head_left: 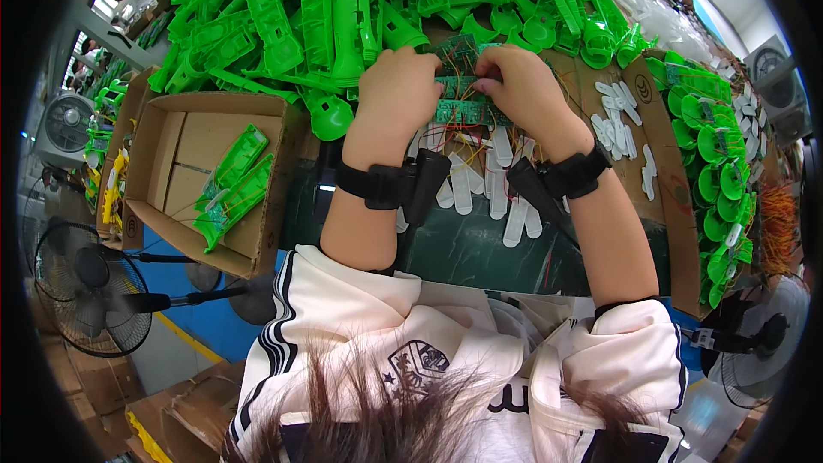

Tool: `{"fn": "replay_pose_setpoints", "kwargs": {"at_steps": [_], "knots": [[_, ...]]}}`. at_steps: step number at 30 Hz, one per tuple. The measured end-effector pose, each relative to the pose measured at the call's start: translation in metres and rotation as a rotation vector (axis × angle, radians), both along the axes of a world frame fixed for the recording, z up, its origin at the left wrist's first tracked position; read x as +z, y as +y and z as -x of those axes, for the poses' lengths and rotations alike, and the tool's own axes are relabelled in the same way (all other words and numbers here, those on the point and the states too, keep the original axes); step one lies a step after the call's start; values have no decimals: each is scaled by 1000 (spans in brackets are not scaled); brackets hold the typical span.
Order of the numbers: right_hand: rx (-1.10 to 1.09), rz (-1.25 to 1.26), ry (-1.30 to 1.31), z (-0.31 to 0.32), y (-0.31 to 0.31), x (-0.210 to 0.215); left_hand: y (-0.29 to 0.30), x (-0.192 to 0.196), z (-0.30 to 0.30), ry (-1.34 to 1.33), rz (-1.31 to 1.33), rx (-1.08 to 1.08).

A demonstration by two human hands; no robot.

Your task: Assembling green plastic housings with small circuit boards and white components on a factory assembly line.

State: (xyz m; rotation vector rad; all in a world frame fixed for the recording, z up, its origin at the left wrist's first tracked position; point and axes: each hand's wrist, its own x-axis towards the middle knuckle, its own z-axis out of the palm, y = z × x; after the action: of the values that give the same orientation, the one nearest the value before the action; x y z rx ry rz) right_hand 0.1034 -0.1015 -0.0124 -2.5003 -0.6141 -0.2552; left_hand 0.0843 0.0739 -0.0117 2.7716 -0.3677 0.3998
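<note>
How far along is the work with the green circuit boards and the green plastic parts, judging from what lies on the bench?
Done, apparently: a few green assembled pieces lie in the cardboard box at the left. In hand: the left hand and right hand both grip small green circuit boards with thin wires. Left: a large heap of green plastic shells and a row of white parts on the bench. Most seems still to do.

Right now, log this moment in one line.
left hand: on circuit boards | right hand: same | white parts: below | green shells: behind
</note>
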Motion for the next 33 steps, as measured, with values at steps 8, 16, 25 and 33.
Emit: {"fn": "replay_pose_setpoints", "kwargs": {"at_steps": [8, 16, 25, 33], "knots": [[37, -45, 16, -2, 7, -5, 4, 1, -3, 146, 62, 24], [-24, -89, -16, -6, 8, -11, -2, 3, -3, 86, 116, 44], [-187, 30, -94, -1, 26, -9, -7, 2, -6, 90, 80, 126], [-105, 30, -119, -7, 20, -10, -1, 1, -5, 112, 108, 121]]}}
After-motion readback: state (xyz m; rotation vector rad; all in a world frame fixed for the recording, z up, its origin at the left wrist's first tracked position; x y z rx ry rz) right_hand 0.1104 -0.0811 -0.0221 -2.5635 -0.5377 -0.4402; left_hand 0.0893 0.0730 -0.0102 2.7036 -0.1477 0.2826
